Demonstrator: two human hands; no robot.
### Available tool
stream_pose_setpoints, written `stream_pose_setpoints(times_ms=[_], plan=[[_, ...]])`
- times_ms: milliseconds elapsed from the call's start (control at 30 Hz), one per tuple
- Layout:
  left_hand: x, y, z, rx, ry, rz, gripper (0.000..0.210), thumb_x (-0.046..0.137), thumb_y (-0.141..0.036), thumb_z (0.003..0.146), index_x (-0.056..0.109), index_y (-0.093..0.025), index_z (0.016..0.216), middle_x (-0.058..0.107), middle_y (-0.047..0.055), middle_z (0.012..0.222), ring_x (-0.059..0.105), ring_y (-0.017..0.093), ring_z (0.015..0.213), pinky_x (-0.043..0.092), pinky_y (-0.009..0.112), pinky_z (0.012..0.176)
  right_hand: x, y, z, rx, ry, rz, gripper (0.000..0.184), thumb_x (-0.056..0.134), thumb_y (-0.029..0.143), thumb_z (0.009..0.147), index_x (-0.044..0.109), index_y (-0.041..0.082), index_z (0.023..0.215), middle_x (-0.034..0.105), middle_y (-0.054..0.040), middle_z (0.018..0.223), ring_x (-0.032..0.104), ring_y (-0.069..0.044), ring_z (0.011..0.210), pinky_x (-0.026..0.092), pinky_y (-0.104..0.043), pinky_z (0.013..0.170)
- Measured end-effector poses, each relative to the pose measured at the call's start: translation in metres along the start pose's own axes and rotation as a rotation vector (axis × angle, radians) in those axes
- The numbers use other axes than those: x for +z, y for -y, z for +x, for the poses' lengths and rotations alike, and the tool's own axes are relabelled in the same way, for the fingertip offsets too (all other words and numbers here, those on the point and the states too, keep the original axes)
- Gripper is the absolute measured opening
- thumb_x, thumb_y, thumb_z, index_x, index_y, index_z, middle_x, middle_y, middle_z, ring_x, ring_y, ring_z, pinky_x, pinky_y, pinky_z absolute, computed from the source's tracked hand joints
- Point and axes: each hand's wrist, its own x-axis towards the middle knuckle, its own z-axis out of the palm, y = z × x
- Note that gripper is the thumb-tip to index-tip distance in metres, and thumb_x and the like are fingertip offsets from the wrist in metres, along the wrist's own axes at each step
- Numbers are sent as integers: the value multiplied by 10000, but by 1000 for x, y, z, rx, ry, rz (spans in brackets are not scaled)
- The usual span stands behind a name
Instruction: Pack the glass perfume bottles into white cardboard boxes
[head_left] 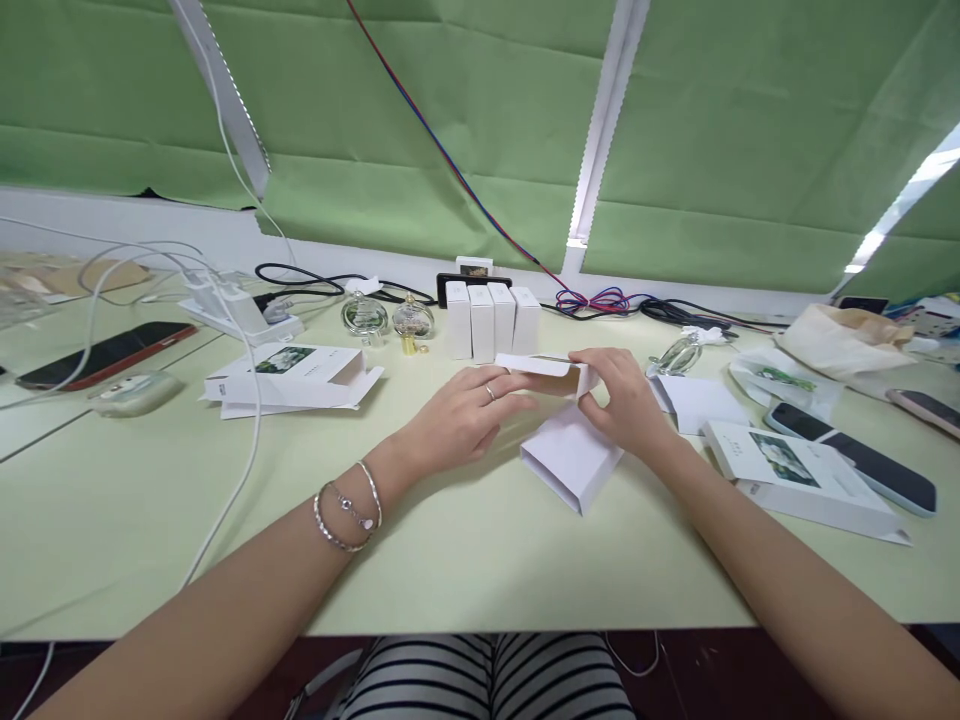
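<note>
A small white cardboard box [541,365] is held above the table, its open side facing me. My right hand [619,400] grips its right end between thumb and fingers. My left hand [469,415], with a ring and a silver bracelet, reaches in from the left with fingers stretched out; its index finger touches the box's opening, the tip partly hidden. Below the held box lies a white cardboard sleeve [570,460], open at its near end. Behind my hands several narrow white boxes [484,322] stand upright in a row.
Two round glass bottles [414,318] stand at the back left, with a gold cap [408,345] nearby. Printed white cartons [300,370] lie left and right. Phones [105,355], a power strip [240,315], loose cables and a clear bottle [679,355] are also on the table.
</note>
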Motion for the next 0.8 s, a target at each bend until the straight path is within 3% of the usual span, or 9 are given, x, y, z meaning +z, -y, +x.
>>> stream_pose_setpoints(times_ms=[167, 400, 533, 633, 733, 800], plan=[[3, 0, -1, -55, -32, 188, 490, 416, 2, 746, 554, -272, 1129, 635, 13, 1142, 503, 239, 1007, 397, 375, 793, 1, 1, -1, -41, 22, 36, 468, 493, 64, 676, 516, 231, 1112, 614, -83, 1049, 512, -301, 1029, 432, -483, 885], [3, 1, 0, -155, -214, 222, 152, 491, -219, 860, 546, -198, 999, 625, 78, 937, 537, 243, 935, 433, 380, 762, 0, 1, -3, 23, -19, 105, 424, 507, 95, 703, 511, 229, 1105, 629, -77, 1059, 551, -268, 991, 487, -423, 815], [5, 2, 0, -191, -267, 26, 317, 490, -203, 882, 425, -184, 1192, 562, 81, 978, 546, 193, 918, 491, 346, 790, 2, 3, -5, 36, 38, 171, 352, 507, 159, 745, 516, 223, 1091, 645, -73, 1039, 600, -244, 916, 511, -396, 769], [6, -1, 0, -212, -272, -85, 451, 523, -220, 869, 350, -208, 1286, 470, 107, 1105, 511, 196, 1028, 516, 331, 811, 3, 6, -5, 75, 90, 239, 277, 518, 235, 786, 533, 219, 1063, 667, -64, 999, 631, -227, 853, 527, -363, 730], [6, -4, 0, -266, -226, -141, 550, 578, -281, 837, 299, -225, 1307, 368, 140, 1275, 400, 260, 1211, 478, 407, 916, 5, 9, -5, 137, 191, 306, 302, 519, 306, 825, 523, 223, 1115, 677, -58, 1008, 650, -221, 860, 533, -352, 744], [8, -4, 0, -338, -176, -188, 537, 585, -268, 830, 295, -230, 1280, 399, 128, 1279, 417, 264, 1210, 452, 435, 949, 7, 10, -5, 157, 294, 349, 367, 509, 351, 843, 487, 220, 1185, 674, -67, 1042, 652, -231, 906, 530, -369, 774]])
